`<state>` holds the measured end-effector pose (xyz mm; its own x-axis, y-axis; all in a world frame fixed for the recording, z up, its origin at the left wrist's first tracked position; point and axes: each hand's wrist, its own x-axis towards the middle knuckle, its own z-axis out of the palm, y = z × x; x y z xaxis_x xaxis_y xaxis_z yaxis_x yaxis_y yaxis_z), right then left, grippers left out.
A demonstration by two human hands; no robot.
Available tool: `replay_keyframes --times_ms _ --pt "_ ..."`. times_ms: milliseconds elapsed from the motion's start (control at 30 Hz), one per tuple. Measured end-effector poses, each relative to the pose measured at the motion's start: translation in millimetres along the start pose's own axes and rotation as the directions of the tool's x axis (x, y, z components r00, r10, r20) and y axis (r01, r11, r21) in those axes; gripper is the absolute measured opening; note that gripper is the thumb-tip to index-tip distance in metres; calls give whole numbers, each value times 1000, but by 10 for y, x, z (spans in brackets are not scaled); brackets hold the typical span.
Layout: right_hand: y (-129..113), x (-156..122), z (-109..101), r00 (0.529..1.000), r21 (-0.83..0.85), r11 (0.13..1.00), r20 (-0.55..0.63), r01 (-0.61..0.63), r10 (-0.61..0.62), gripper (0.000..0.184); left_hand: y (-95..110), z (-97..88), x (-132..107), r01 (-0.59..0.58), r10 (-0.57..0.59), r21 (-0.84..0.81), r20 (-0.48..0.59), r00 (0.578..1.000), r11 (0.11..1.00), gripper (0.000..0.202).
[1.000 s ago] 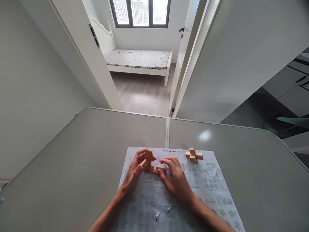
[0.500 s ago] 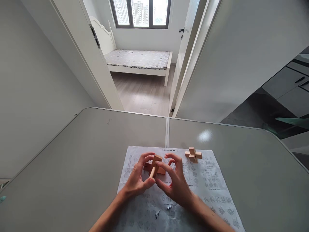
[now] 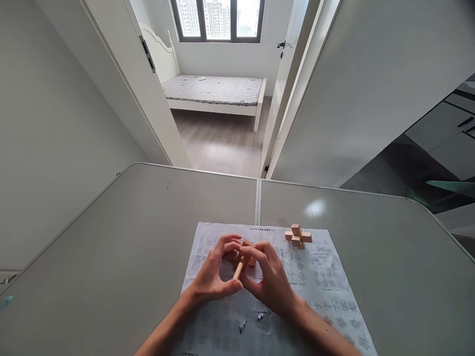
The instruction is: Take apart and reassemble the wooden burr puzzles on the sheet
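Note:
Low over the printed sheet, my left hand (image 3: 213,274) and my right hand (image 3: 272,279) meet around some wooden puzzle pieces. A pale wooden stick (image 3: 239,270) slants toward me between the thumbs and fingers of both hands. Behind it, a reddish-brown wooden piece (image 3: 251,261) lies crosswise, partly covered by my fingers. How the pieces join is hidden. To the right of my hands, an assembled wooden burr puzzle (image 3: 297,237) of crossing light bars rests on the sheet, touched by neither hand.
The creased paper sheet (image 3: 315,282) carries rows of small puzzle diagrams. Two small dark-and-white scraps (image 3: 242,327) lie on its near part. Beneath is a grey table (image 3: 122,257) with a centre seam. Beyond its far edge, a doorway shows a bed (image 3: 215,90).
My right fingers have closed in on the pieces, and the stick has shifted slightly right and tilted lower. The assembled puzzle has stayed put on the sheet.

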<state>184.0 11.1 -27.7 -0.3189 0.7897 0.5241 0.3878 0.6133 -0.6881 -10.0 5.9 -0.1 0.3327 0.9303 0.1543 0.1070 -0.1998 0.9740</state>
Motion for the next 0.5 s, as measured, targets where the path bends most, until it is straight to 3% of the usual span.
replay_keyframes --times_ms 167,367,500 --pt "44 29 6 997 11 998 37 -67 66 46 -31 -6 -16 18 -18 -6 -12 1000 1000 87" --pt "43 13 -2 994 78 991 35 -110 107 47 25 -10 -1 18 -19 -49 -5 1000 999 84" --pt "27 19 -21 998 87 994 -9 -66 68 47 54 3 12 17 -17 -20 13 1000 1000 86"
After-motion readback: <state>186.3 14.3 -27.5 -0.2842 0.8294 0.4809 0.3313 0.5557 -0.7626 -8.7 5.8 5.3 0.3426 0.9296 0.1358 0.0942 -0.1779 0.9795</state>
